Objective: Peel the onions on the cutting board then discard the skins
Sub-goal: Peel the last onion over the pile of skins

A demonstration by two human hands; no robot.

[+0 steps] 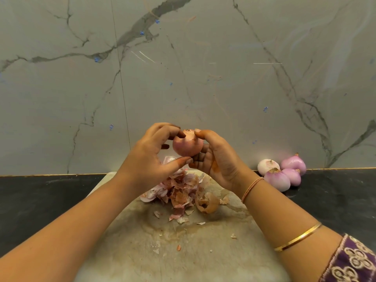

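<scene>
A pinkish onion with some dry skin still on it is held in the air above the far end of the cutting board. My right hand cradles it from the right and below, thumb on its top. My left hand touches it from the left, fingertips at its top and thumb under it. A heap of papery pink and brown onion skins lies on the board beneath my hands.
Several peeled purple-white onions rest on the black countertop at the right, against the grey marble wall. Small skin flakes are scattered over the stained board.
</scene>
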